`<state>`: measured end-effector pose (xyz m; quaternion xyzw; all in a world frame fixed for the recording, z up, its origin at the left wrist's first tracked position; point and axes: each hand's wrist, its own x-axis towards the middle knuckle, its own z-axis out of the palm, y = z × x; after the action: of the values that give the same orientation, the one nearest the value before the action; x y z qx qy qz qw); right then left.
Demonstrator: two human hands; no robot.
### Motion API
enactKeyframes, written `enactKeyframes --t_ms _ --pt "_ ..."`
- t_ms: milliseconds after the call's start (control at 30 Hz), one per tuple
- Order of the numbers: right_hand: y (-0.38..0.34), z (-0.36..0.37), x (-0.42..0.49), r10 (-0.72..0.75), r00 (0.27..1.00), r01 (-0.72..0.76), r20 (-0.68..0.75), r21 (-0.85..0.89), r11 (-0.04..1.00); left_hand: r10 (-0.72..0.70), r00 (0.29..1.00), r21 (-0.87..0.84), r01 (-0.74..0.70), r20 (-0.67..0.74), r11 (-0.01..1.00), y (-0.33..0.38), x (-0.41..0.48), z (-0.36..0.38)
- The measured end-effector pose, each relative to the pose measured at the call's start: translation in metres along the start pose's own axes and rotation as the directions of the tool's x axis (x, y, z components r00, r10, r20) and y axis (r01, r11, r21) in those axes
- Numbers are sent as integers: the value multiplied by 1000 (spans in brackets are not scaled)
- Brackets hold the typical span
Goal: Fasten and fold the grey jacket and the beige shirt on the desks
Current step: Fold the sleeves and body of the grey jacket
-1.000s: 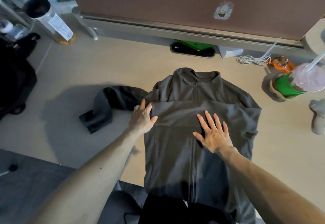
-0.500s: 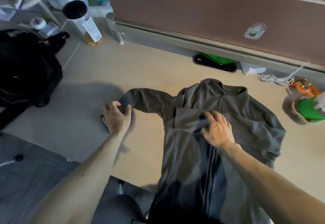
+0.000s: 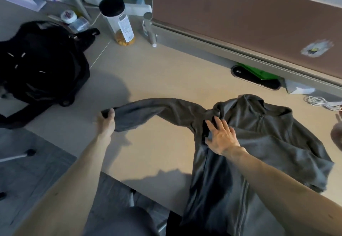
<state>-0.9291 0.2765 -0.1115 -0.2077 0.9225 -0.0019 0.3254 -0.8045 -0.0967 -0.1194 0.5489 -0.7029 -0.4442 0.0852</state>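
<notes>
At upper left a black bag [image 3: 40, 63] sits on the counter [image 3: 166, 72]. Left of centre, the left grip [image 3: 106, 122] clasps the cuff of the sleeve [image 3: 157, 111], stretched out sideways. The right grip [image 3: 222, 137], fingers straight, presses the jacket [image 3: 268, 143], which lies at centre right with its hem over the near edge

— How many garments do you count?
— One, a grey zip-front fabric jacket [image 3: 273, 143].
— And hands?
— Two, both bare: the left hand [image 3: 106, 122] and the right hand [image 3: 222, 137].
— Bags?
— One black fabric backpack [image 3: 40, 63].
— Containers?
— Two that I can make out: one tall clear plastic jar with a black lid [image 3: 118, 22] and one small round white tub [image 3: 68, 16].
— Anything else?
— One brown partition panel [image 3: 240, 19] bearing one pale sticker [image 3: 316, 48], one oval black cable slot [image 3: 255, 78], and one coiled white cable [image 3: 322, 103].
</notes>
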Motion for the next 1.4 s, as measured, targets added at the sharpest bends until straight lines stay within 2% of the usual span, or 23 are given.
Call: enactKeyframes --t_ms 167,267,367,467,533,600,733,833,967,1033,1067,1100,1133,1167,1200,1233,1267,1333,1400 --pt "-21 0 13 -15 1000 14 -24 -31 999 133 975 104 -116 -180 988 25 35 -52" --pt "-39 3 24 -16 999 14 -35 -40 999 220 953 152 -190 -211 970 34 51 -62" --pt "-44 11 34 12 1000 -13 -20 -53 999 242 953 184 -209 -184 961 32 63 -60" --pt "-42 20 39 38 999 -38 -10 -56 998 187 981 227 -170 -56 959 19 70 -49" --pt "-42 22 42 45 999 -44 3 -52 998 53 994 259 -76 94 963 2 74 -45" --pt "-43 21 44 59 998 -57 32 -42 997 -78 978 266 25 193 964 -15 77 -46" --pt "-46 15 49 91 991 -89 97 -31 996 -130 972 305 67 194 950 -43 92 -54" --pt "-49 7 49 105 978 -102 178 -27 994 -99 982 210 64 159 976 -8 60 -65" --pt "-52 -17 41 88 963 -92 257 5 996 6 981 -79 9 193 997 47 12 -72" --pt "-56 -41 32 81 978 -106 190 122 987 64 968 -176 -21 244 984 77 -16 -73" --pt "-57 -53 25 88 991 -111 100 246 963 100 956 -204 -44 275 978 92 -30 -71" --pt "-56 -65 16 94 996 -83 -7 424 902 132 943 -232 -60 306 971 108 -46 -68" --pt "-54 -76 5 98 992 -22 -83 640 768 163 923 -267 -69 348 961 124 -63 -63" --pt "-52 -87 -8 84 993 24 -87 827 562 190 893 -306 -63 407 950 139 -81 -57" --pt "-48 -97 -21 24 999 22 -32 941 339 227 850 -340 -61 475 938 153 -98 -49" --pt "-43 -106 -35 -78 996 -22 34 989 146 268 800 -367 -65 536 928 167 -118 -40" --pt "-35 -114 -47 -175 982 -67 68 998 10 303 752 -377 -78 586 923 179 -135 -28" --pt "-17 -129 -71 -298 954 -83 41 988 -131 363 643 -378 -121 674 918 202 -175 0" --pt "3 -143 -94 -355 935 -56 -24 975 -213 394 549 -360 -175 737 916 219 -218 31"
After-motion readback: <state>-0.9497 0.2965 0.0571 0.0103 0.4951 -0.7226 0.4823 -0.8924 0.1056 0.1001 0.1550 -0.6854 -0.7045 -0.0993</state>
